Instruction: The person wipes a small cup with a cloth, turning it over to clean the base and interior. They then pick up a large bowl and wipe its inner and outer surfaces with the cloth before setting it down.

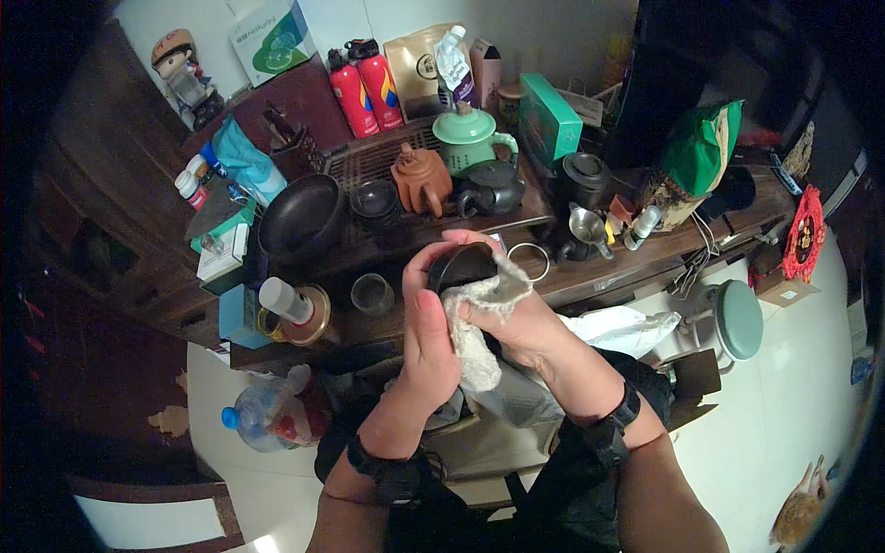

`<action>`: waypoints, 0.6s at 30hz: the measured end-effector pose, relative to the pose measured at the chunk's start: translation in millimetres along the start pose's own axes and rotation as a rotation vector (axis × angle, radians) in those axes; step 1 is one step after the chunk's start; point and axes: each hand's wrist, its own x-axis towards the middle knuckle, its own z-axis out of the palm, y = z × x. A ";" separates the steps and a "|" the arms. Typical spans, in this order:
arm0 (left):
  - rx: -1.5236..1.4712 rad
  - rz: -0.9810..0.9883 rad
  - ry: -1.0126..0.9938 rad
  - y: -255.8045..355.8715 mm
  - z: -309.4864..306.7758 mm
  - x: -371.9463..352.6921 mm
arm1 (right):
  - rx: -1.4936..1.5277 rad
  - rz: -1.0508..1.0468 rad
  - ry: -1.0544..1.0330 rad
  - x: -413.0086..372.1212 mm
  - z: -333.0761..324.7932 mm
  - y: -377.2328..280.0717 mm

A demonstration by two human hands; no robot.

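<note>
In front of my chest, my left hand (427,343) is wrapped around a small dark cup (457,266), its mouth facing up and away. My right hand (527,332) grips a whitish, fluffy cloth (478,361) and presses it against the cup's near side and rim. Part of the cloth hangs below the fingers. The cup's lower part is hidden by both hands and the cloth. Just left of my hands a glass cup (371,294) stands on the wooden cabinet top (410,247). Beyond them sits a small dark bowl (375,201).
A tea tray holds a brown clay teapot (419,182), a black teapot (495,187) and a green lidded mug (464,140). A large dark bowl (302,216) leans at left. A metal pitcher (588,228) stands right. A plastic bottle (267,417) and a green-topped stool (739,320) are below.
</note>
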 end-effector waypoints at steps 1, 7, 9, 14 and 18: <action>0.007 0.003 -0.023 -1.3 -1.4 0.4 | 0.011 -0.014 -0.013 -0.7 -0.5 1.4; 0.152 -0.061 -0.076 1.4 -10.4 6.8 | -0.955 -0.469 0.205 3.7 -6.3 -8.2; 0.345 -0.073 -0.132 12.5 -15.5 11.5 | -1.216 -0.685 0.229 4.7 -11.5 -13.4; 0.335 -0.200 -0.186 25.2 -19.1 12.7 | -1.236 -0.597 0.200 0.2 -17.5 -8.4; 0.363 -0.123 -0.096 27.2 -10.5 8.4 | -0.923 -0.473 0.250 3.3 -12.6 -4.2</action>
